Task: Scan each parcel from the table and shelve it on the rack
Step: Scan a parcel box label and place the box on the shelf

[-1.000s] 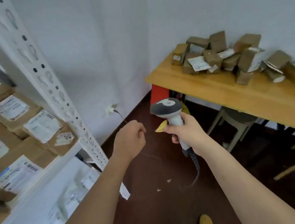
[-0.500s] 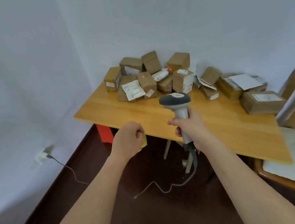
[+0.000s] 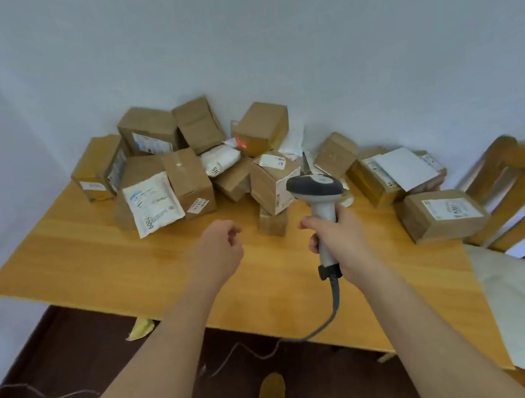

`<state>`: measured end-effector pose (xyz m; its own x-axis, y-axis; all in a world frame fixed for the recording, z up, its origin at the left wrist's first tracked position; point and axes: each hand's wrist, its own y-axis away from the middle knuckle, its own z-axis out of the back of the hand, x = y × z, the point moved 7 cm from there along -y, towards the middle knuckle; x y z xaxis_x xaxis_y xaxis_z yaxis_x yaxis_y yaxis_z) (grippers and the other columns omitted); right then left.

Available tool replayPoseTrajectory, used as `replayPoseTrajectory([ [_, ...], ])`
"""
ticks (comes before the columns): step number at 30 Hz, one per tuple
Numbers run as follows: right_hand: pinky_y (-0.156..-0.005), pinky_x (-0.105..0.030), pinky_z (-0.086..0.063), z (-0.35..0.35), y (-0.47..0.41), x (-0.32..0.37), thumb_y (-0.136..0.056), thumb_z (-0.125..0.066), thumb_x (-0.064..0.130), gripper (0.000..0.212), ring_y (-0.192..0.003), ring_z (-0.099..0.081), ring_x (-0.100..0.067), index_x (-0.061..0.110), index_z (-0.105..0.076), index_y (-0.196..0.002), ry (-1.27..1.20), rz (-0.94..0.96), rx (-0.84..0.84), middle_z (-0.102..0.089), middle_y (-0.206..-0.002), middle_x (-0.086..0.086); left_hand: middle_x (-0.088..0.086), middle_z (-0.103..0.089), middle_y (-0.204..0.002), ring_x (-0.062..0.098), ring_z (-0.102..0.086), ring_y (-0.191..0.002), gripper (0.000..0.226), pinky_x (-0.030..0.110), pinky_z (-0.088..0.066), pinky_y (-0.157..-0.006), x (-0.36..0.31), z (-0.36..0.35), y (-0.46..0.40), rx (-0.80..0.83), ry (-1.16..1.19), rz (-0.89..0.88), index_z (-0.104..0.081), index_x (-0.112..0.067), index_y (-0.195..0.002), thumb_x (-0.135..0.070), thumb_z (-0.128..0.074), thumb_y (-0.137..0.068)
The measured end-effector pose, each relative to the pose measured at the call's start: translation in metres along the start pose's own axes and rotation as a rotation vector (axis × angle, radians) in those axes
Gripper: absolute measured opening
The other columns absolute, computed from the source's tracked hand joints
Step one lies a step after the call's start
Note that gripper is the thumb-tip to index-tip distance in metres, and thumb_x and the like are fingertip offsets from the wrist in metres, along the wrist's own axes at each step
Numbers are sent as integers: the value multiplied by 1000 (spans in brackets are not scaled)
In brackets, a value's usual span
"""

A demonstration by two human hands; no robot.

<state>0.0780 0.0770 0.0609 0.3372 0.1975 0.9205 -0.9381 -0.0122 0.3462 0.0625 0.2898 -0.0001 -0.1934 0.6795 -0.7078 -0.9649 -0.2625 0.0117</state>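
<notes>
Brown cardboard parcels (image 3: 190, 175) lie heaped on the wooden table (image 3: 95, 266), bunched at its far edge against the white wall. Over the table's middle the right hand (image 3: 334, 239) grips a grey-and-white barcode scanner (image 3: 315, 191): fingers and thumb are wrapped round the handle, which runs upright through the fist. The dark head sticks out above the fingers and faces away toward the heap, just in front of a labelled box marked 82 (image 3: 274, 185). The cable (image 3: 335, 303) leaves the handle's base below the hand and hangs off the table's near edge. The left hand (image 3: 221, 248) hovers above the table beside the scanner, fingers curled in on nothing. At the table's right end stands a wooden chair (image 3: 513, 170).
</notes>
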Motion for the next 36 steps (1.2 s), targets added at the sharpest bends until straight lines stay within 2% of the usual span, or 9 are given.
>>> replayPoseTrajectory([
  [3,-57,-32,-49,16,-50,7,-88,-65,9,16,-52,-49,-17,20,-56,-96,-15,-34,-59,-68,-104,-23,4,-45,-131,22,-55,-108,47,29,-44,-90,-24,-28,-61,32,114,24,-45,-17,-138,-20,-58,-93],
  [7,-53,-28,-47,29,-94,-1,-88,-65,9,16,-50,-49,-15,16,-56,-99,-37,-102,-110,-68,-106,-22,8,-19,-150,28,-39,-131,75,38,-37,-102,-45,-59,-122,56,240,212,-18,-23,-152,-43,-59,-92],
  [12,-54,-31,-46,26,-130,-22,-85,-66,7,19,-48,-48,-15,16,-57,-99,-60,-195,-108,-67,-98,-24,11,-8,-154,43,-34,-133,64,48,-38,-102,-55,-81,-165,80,79,283,-18,-43,-150,-55,-46,-94],
  [16,-60,-34,-47,26,-148,-32,-85,-66,7,19,-49,-49,-15,18,-58,-99,-61,-227,-99,-66,-91,-18,8,-18,-146,44,-42,-126,86,49,-43,-94,-53,-88,-172,111,35,309,-18,-49,-145,-83,-51,-73],
  [20,-58,-33,-46,25,-152,-33,-85,-65,5,18,-48,-47,-15,16,-58,-98,-69,-222,-77,-62,-88,-16,6,-22,-138,42,-45,-122,96,48,-47,-94,-48,-85,-165,143,37,337,-19,-47,-140,-87,-58,-62],
  [24,-58,-34,-47,19,-152,-28,-86,-65,6,17,-49,-49,-16,16,-56,-95,-56,-212,-18,-64,-91,-18,3,-17,-136,30,-42,-119,89,41,-50,-93,-39,-73,-158,133,245,452,-23,-44,-139,-67,-72,-68],
  [28,-60,-34,-47,18,-152,-22,-86,-65,4,17,-50,-49,-16,15,-56,-95,-61,-196,18,-68,-91,-15,5,-19,-138,28,-42,-109,82,42,-52,-79,-27,-61,-149,40,441,680,-23,-39,-137,-51,-74,-74],
  [32,-61,-35,-47,8,-151,-17,-86,-64,2,16,-51,-48,-17,16,-57,-91,-54,-178,74,-65,-85,-12,14,-50,-129,35,-60,-100,81,47,-57,-61,9,-56,-127,-67,879,1026,-35,-29,-122,-47,-74,-53],
  [36,-61,-35,-48,-8,-147,-14,-86,-64,4,15,-48,-48,-16,14,-58,-95,-5,-175,152,-64,-84,-14,13,-70,-106,30,-64,-97,47,37,-52,-72,36,-65,-80,-155,1341,1159,-60,-18,-116,-48,-49,-82],
])
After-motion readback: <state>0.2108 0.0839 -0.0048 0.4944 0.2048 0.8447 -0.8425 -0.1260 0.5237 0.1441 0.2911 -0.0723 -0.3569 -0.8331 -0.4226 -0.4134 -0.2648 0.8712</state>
